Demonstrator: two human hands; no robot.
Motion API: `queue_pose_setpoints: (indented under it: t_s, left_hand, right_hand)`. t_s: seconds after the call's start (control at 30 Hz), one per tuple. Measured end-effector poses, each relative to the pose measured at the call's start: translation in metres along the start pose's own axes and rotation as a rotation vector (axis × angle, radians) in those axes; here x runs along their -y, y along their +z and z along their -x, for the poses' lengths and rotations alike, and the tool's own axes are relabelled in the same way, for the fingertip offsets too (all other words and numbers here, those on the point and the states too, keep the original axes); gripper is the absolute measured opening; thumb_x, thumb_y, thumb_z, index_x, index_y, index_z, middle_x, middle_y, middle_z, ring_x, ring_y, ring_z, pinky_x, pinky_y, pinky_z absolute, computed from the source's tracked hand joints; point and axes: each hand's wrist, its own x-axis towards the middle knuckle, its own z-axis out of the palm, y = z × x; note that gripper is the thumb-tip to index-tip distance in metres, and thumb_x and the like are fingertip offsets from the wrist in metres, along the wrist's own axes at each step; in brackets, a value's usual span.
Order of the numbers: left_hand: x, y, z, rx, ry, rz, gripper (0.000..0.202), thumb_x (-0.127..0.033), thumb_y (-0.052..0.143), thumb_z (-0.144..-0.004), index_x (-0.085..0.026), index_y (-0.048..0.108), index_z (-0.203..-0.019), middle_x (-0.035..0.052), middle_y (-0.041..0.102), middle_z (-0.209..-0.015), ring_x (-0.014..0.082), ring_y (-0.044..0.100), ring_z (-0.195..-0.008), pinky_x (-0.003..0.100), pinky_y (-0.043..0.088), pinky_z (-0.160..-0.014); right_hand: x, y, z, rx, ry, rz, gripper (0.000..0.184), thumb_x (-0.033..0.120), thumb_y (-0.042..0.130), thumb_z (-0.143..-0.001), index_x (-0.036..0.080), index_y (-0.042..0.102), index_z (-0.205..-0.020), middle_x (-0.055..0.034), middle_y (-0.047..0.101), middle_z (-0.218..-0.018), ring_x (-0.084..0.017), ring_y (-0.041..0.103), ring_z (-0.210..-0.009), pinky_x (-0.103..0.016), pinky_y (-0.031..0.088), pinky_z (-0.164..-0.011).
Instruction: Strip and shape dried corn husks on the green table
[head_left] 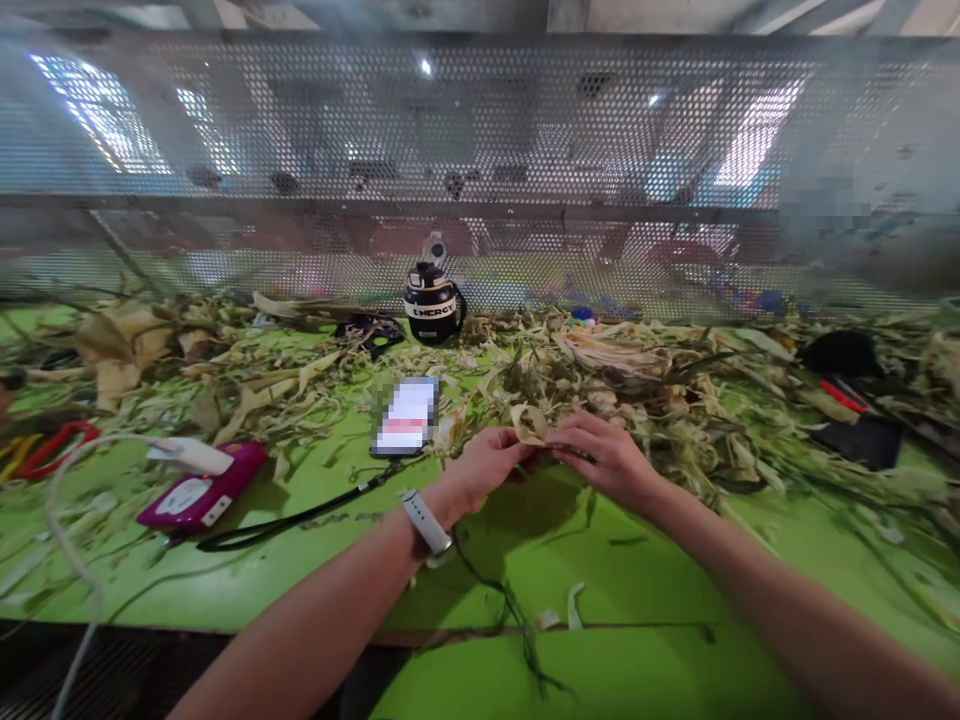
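Over the green table, both hands meet near the middle of the view, with a pale curled dried husk (529, 424), which looks like corn husk, between them. The fingers of my left hand (486, 466) are closed on its near left side; a white watch band (427, 522) circles that wrist. My right hand (606, 458) pinches the husk's right edge with thumb and fingers. The fingertips are partly hidden behind the husk and hands. Just beyond them lies a heap of dried husks and fibres (645, 375).
A phone (406, 418) with a black strap (292, 522) lies left of my hands. Further left sit a magenta power block (202, 492) with a white plug (196, 455), and red handles (56, 450). A black ENERGY bottle (435, 315) stands before a perforated metal screen (480, 130).
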Motion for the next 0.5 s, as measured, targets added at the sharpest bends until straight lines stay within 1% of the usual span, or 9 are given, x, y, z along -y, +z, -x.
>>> queue_pose_setpoints:
  t_s: [0.13,0.23,0.4,0.5]
  left_hand:
    - [0.003,0.003,0.001,0.027,0.017,0.006,0.024,-0.035,0.075,-0.056,-0.014,0.064,-0.061,-0.0016,0.058,-0.055,0.0063,0.048,-0.05,0.019,0.034,-0.049]
    - [0.004,0.005,0.003,0.01,0.024,0.072,0.024,-0.034,0.076,-0.056,-0.014,0.066,-0.064,-0.0003,0.06,-0.059,0.0066,0.05,-0.053,0.017,0.035,-0.049]
    - [0.009,0.008,0.002,-0.009,-0.008,0.224,0.027,-0.03,0.08,-0.052,-0.013,0.068,-0.069,0.0021,0.064,-0.065,0.0056,0.05,-0.054,0.017,0.038,-0.049]
    - [0.011,0.007,0.0,-0.008,-0.017,0.266,0.027,-0.027,0.081,-0.051,-0.012,0.069,-0.07,0.0019,0.064,-0.065,0.0049,0.051,-0.054,0.016,0.04,-0.05]
  right_hand:
    - [0.002,0.0,0.003,-0.061,0.034,-0.05,0.015,0.023,0.05,-0.086,0.022,0.065,-0.09,-0.0061,0.061,-0.081,-0.016,0.058,-0.078,-0.027,0.049,-0.068]
    - [0.004,0.002,0.005,-0.093,0.033,-0.055,0.016,0.021,0.049,-0.086,0.022,0.065,-0.09,-0.0061,0.06,-0.083,-0.016,0.058,-0.078,-0.027,0.049,-0.069]
    - [0.003,0.004,0.005,-0.114,0.034,-0.066,0.015,0.021,0.049,-0.086,0.023,0.063,-0.093,-0.0058,0.06,-0.085,-0.016,0.058,-0.08,-0.028,0.049,-0.071]
    - [0.003,0.003,0.004,-0.101,0.031,-0.059,0.013,0.021,0.05,-0.086,0.023,0.062,-0.091,-0.0058,0.06,-0.084,-0.016,0.058,-0.079,-0.028,0.049,-0.071]
